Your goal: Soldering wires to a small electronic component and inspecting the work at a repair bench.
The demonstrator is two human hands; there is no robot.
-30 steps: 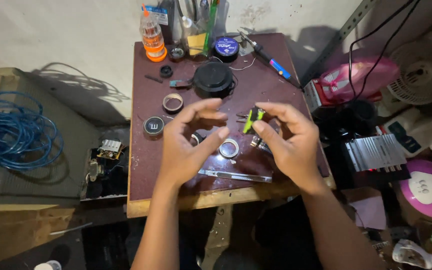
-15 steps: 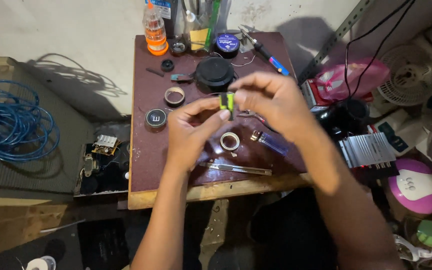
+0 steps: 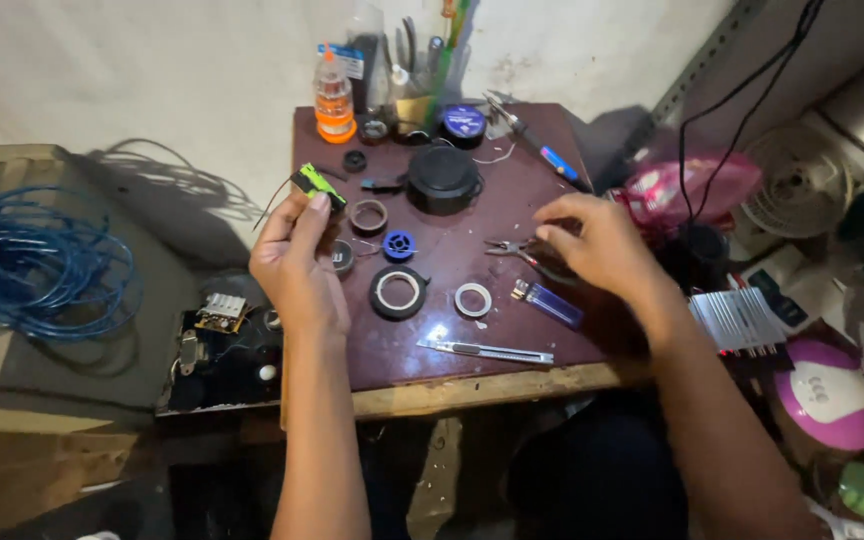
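Left hand [image 3: 297, 265] raised over the left edge of the dark red surface [image 3: 512, 200], fingers pinched on a small green and black part [image 3: 316, 183] with a thin wire trailing off to its left. We read the part's long axis as slanting from upper left to lower right, its lower end tucked against the thumb; which end counts as the front we cannot tell.

Right hand [image 3: 600, 245] down at the right side of the surface, fingers curled over small pliers [image 3: 514, 249], whose tips point left toward the middle. Whether the grip has closed we cannot tell.

Between the hands: black tape roll [image 3: 398, 293], smaller white tape roll [image 3: 473, 300], blue spool [image 3: 399, 244]. A box cutter [image 3: 485, 351] lies near the front edge, a lighter [image 3: 547, 302] just beside the right wrist.

We judge this a tool-fetching step, part held ready. Next move would call for bringing pliers and part together, tips lined up on the wire or lower end
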